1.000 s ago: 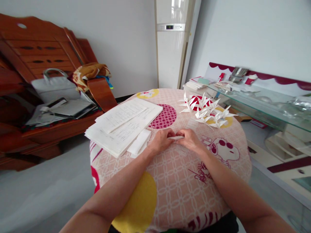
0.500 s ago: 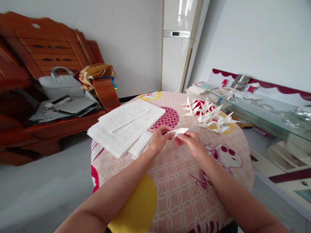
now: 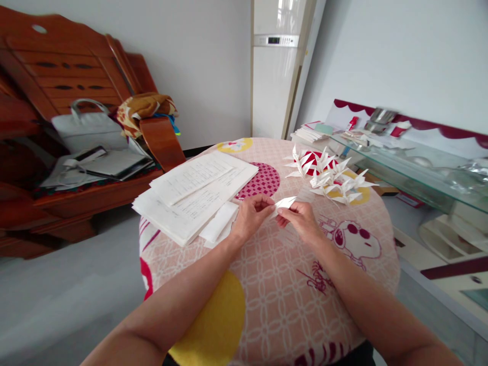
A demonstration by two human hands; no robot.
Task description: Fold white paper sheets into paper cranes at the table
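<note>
A small folded white paper (image 3: 285,203) is held to the right of a stack of written sheets (image 3: 190,203) on a cloth-covered table (image 3: 274,295). The left hand (image 3: 253,217) pinches its end nearer the stack; the right hand (image 3: 303,219) pinches its near edge. Its long axis slants slightly, the pointed tip aiming rightward, away from the stack. Farther right of the stack sit paper cranes (image 3: 319,181).

Nothing can be read. The flat white paper pile (image 3: 206,192) at nine o'clock has writing, too tiny. The small black oblong screen (image 3: 273,40) on the tall white boxy machine (image 3: 271,91), at twelve, is too blurry.
</note>
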